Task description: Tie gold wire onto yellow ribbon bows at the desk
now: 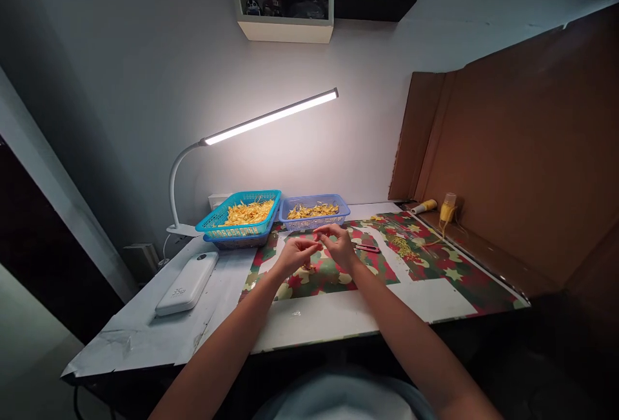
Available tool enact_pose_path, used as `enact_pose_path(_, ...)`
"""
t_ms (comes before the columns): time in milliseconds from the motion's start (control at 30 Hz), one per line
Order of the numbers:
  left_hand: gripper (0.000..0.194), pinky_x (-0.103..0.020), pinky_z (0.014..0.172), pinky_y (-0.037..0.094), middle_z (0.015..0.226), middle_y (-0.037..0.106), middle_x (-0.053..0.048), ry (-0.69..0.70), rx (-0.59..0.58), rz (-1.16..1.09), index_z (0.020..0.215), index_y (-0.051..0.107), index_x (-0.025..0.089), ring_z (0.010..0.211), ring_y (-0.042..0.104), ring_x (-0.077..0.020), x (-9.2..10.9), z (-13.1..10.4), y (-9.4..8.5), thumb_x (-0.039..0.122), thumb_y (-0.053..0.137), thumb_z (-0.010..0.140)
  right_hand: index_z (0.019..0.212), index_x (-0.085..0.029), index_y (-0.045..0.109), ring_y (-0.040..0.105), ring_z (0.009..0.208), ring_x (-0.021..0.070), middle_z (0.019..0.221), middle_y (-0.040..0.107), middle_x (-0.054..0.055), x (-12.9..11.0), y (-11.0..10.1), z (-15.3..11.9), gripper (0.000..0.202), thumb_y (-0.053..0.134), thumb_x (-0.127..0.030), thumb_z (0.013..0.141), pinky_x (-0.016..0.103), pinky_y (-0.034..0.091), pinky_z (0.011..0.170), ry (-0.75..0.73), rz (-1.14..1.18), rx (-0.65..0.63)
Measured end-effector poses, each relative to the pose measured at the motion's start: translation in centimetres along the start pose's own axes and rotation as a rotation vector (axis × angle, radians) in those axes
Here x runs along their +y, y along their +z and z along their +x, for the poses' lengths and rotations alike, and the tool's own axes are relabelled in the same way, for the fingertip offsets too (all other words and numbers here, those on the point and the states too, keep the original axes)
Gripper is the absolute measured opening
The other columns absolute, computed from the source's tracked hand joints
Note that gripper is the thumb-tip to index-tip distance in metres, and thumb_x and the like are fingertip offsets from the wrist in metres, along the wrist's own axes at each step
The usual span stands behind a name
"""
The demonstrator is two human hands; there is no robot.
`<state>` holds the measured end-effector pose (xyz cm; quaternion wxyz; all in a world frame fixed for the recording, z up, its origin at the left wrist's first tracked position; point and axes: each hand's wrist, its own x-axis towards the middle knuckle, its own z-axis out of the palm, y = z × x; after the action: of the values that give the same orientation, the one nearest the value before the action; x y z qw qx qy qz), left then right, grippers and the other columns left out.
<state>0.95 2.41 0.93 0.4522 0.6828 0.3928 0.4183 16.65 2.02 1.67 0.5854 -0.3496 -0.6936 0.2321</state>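
My left hand point(296, 256) and my right hand point(340, 248) meet over the patterned sheet point(329, 281) on the table. The fingers of both are pinched together, fingertips close to each other. Whatever they hold is too small to make out. Just below the left fingertips lies a small brownish-yellow piece point(307, 268). Close to the right hand, on its right, rests a pink-handled cutter or snips point(367, 248). Beyond the hands stands a purple basket point(314, 221) with yellow, petal-like strips in it. To its left a turquoise basket point(207, 226) holds more such strips, stacked on a blue one.
A lit lamp point(271, 117) arches over the table from the left. A white power bank point(187, 283) lies at the left. Greenish-yellow bits point(405, 249) are scattered at the right, near a yellow-filled bottle point(447, 209). Brown cardboard point(512, 149) walls the right side.
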Motion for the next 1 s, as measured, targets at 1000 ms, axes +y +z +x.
enact_pose_path(1000,0.025,-0.019,0.043,0.026,0.07,0.065,-0.003,-0.158,0.124,-0.471,0.068,0.066,0.012,0.045,0.041,-0.0032,0.6,0.1,-1.1,0.034,0.072,0.057,0.086,-0.024,0.074,0.049,0.083,0.0183,0.081,0.06,0.003,1.4,1.8,-0.6,0.019,0.056,-0.021,0.082,0.032,0.038,0.078,-0.052,-0.26,0.029)
